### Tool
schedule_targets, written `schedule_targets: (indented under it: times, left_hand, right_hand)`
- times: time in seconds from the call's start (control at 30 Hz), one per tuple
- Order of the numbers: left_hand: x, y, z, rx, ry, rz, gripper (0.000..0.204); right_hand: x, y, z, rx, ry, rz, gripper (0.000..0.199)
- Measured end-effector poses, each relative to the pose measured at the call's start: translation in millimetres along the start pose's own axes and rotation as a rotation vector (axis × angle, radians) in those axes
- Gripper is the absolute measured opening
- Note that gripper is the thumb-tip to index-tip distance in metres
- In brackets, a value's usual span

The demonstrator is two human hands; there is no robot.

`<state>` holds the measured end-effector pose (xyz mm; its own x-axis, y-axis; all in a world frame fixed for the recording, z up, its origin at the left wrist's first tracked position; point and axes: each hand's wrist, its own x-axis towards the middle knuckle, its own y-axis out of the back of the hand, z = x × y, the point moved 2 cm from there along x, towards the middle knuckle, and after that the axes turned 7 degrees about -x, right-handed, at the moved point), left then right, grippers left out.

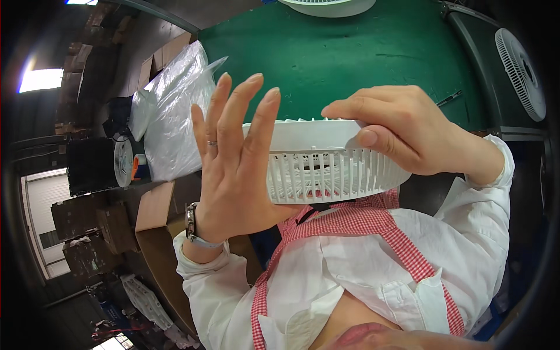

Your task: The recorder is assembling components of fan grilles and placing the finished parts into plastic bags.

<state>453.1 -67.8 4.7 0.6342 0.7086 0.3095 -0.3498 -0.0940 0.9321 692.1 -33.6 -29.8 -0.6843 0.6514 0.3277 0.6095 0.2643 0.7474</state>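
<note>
In front of my chest is a round white plastic fan guard [318, 135], held up with its slatted side toward me and a solid band round its rim. My right hand [405, 125] grips the band at the right, thumb on the near side and fingers over the top edge. At the left side, my left hand [233, 160] rests against the guard with its fingers stretched up and spread. Its thumb lies along the guard's lower edge. A watch [191, 221] is on my left wrist.
Beyond the guard lies a green work surface [350, 58] with clear plastic bags [175, 116] on its left. White fan parts stand at the far edge [329, 7] and at the right [519, 73]. A dark slim tool [449, 98] lies at right. An open cardboard box [157, 245] stands lower left.
</note>
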Motion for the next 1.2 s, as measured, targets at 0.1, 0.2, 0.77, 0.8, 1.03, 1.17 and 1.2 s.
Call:
schedule_targets:
  times: [0.1, 0.2, 0.77, 0.8, 1.03, 1.17, 1.2]
  left_hand:
    - [-1, 1, 1, -0.044, -0.008, -0.001, 0.119]
    - [-3, 2, 1, -0.058, -0.029, -0.021, 0.119]
    - [-7, -6, 10, -0.108, -0.064, 0.097, 0.116]
    - [-7, -5, 11, -0.078, -0.054, 0.066, 0.129]
    - [-3, -5, 16, -0.106, -0.068, 0.099, 0.125]
    - [0, -5, 20, -0.131, -0.11, 0.107, 0.123]
    - [0, -5, 20, -0.12, -0.113, 0.102, 0.124]
  right_hand:
    - [1, -2, -3, 0.083, 0.046, 0.032, 0.044]
    - [2, -1, -2, 0.098, 0.043, 0.007, 0.045]
    - [-3, -10, -9, 0.107, 0.093, -0.029, 0.043]
    - [-4, -10, -9, 0.132, 0.084, -0.036, 0.043]
    - [-12, -13, -13, 0.156, 0.064, -0.097, 0.044]
    - [-16, -12, -15, 0.139, 0.069, -0.124, 0.046]
    - [-16, -12, -15, 0.149, 0.06, -0.137, 0.046]
